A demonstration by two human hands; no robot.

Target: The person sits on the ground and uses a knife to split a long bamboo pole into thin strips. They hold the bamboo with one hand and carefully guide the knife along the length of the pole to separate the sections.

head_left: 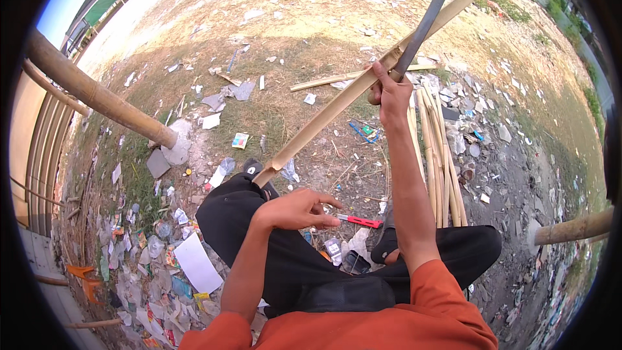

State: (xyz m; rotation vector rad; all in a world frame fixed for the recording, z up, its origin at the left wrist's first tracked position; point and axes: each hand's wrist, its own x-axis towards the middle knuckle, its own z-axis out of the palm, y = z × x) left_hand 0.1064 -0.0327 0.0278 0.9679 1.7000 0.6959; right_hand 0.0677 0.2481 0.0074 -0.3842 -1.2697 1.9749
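Note:
My right hand [392, 98], held out ahead at arm's length, is closed round the handle of a machete [425, 28] whose dark blade points up and away. A long split bamboo piece [334, 111] slants from beside my left knee to the far upper right. It passes against my right hand and behind the blade; whether my fingers also grip it I cannot make out. Over my lap, my left hand [298, 209] is empty, its fingers loosely bent and apart. Below its fingertips on the ground lies a red-handled tool [361, 221], perhaps a cutter.
Several bamboo strips [438, 162] lie bundled beyond my right leg, and another strip [324, 81] lies crosswise farther off. Thick bamboo poles [107, 98] [573, 228] stand at both sides. Scattered litter and a white sheet [197, 263] cover the ground near my left leg.

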